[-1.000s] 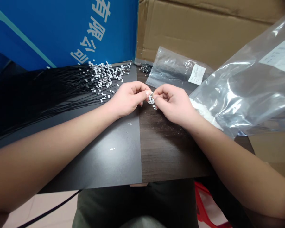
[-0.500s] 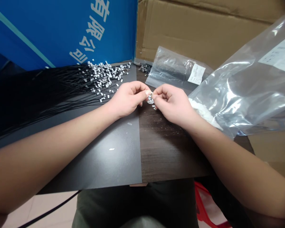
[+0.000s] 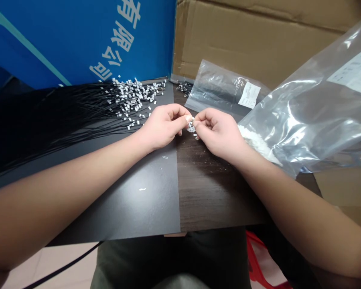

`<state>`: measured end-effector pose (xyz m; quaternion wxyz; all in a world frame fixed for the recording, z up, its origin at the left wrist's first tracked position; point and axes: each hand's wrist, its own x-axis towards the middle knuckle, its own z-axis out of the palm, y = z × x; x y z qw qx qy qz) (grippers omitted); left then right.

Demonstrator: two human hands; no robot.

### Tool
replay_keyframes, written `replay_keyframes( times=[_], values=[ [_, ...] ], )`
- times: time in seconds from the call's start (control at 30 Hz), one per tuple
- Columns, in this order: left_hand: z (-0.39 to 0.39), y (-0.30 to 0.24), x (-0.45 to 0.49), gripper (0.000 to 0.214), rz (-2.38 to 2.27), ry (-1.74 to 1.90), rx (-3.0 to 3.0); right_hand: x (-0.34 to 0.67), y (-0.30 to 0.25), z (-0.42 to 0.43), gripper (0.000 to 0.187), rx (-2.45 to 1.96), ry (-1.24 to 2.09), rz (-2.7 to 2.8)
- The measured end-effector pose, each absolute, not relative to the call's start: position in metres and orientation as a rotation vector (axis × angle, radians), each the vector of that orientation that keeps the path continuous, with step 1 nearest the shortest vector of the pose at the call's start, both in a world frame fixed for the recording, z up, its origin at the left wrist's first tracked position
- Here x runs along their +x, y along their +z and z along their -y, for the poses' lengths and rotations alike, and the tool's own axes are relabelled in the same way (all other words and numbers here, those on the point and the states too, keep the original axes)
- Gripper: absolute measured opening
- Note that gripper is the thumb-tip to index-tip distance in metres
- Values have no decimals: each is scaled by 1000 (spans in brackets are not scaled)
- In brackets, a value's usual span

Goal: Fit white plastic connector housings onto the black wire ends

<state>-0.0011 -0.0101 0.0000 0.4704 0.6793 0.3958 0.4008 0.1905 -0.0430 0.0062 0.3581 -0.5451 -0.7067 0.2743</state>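
My left hand (image 3: pixel 167 125) and my right hand (image 3: pixel 218 130) meet over the table, both closed in a pinch with their fingertips almost touching. Between them is something small, mostly hidden by the fingers; its kind cannot be made out. Just beneath the fingertips lies a small heap of white pieces (image 3: pixel 191 127). To the left of my left hand spreads a bundle of thin black cables (image 3: pixel 48 116), many of them ending in small white tabs (image 3: pixel 132 96).
A clear plastic bag (image 3: pixel 307 120) holding white pieces stands at the right. Behind my hands lies a flatter labelled bag (image 3: pixel 219 86) beside more black cable ends (image 3: pixel 185 88). A cardboard box (image 3: pixel 252 40) and a blue printed panel (image 3: pixel 78 36) border the back.
The view has shifted very slightly. Both hands keep the same pinch at the same place, with no other visible change.
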Motion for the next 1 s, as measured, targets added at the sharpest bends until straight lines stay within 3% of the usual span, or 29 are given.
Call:
replay_keyframes(
  times=[1.0],
  values=[
    [10, 1, 1, 9, -958, 1007, 1519, 190, 7, 40, 5, -1391, 814, 1696]
  ],
)
